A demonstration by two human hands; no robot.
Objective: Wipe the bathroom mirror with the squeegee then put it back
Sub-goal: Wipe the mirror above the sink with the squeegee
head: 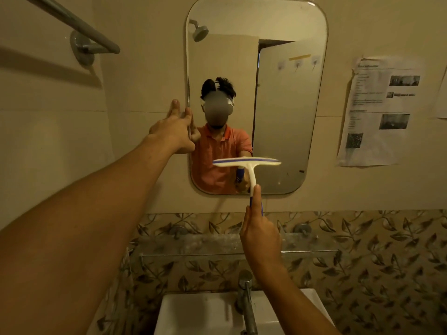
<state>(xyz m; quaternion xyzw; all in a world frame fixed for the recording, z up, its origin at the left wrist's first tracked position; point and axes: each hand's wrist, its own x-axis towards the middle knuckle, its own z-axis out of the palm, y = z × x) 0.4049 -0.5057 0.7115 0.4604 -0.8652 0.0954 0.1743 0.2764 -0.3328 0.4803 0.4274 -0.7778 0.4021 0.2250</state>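
Observation:
The rounded bathroom mirror (285, 117) hangs on the beige wall ahead. My right hand (260, 228) grips the blue handle of a white squeegee (246, 163), whose blade lies level against the lower part of the glass. My left hand (175, 128) holds the mirror's left edge, thumb on the glass and fingers on the wall side. The mirror shows a person in an orange shirt and the squeegee's reflection.
A glass shelf (217, 245) on two metal pegs runs below the mirror. Beneath it are a chrome tap (246, 301) and a white sink (193, 315). A towel rail (79, 27) sits upper left. Printed papers (379, 112) are stuck to the wall at right.

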